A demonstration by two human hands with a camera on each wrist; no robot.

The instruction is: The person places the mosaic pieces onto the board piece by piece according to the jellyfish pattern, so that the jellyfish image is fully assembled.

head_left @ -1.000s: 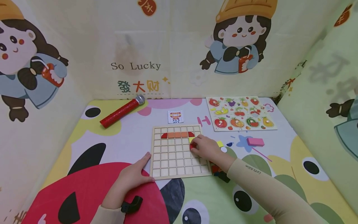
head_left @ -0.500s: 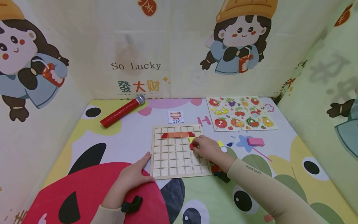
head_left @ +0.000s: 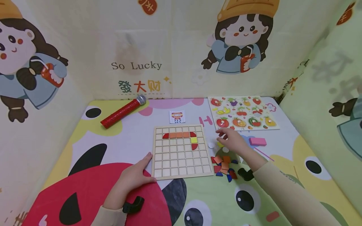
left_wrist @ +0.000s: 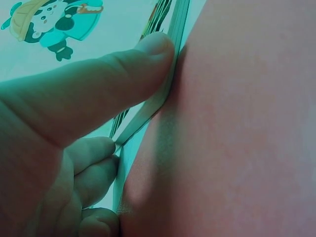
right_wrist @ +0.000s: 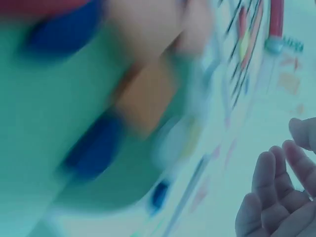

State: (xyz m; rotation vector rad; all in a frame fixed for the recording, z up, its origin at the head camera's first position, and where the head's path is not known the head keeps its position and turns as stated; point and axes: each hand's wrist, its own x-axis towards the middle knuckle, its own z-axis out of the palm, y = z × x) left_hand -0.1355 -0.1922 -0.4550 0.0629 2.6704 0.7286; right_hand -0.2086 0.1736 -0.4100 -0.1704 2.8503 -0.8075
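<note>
A square wooden grid board (head_left: 174,156) lies on the table. In its upper rows are a strip of orange squares (head_left: 179,135) with a red rounded piece at each end, a yellow square (head_left: 193,140) and a red quarter-round piece (head_left: 194,146). My left hand (head_left: 135,175) rests at the board's lower left corner, thumb along the near edge and fingers at the left side; the left wrist view shows the thumb (left_wrist: 148,54) against the edge. Right of the board, my right hand (head_left: 232,139) hovers with loosely bent fingers and nothing in them, near a partly covered yellow piece (head_left: 220,144).
Loose orange, red and blue pieces (head_left: 224,164) lie beside the board's right edge, with white round pieces (head_left: 211,145) above. A patterned card (head_left: 177,116), red microphone (head_left: 121,113), fruit puzzle board (head_left: 243,113) and pink block (head_left: 258,142) sit farther back.
My right hand has let go of the red quarter-round piece, which now lies below the yellow square, and moved right, off the board. My left hand has stayed put.
</note>
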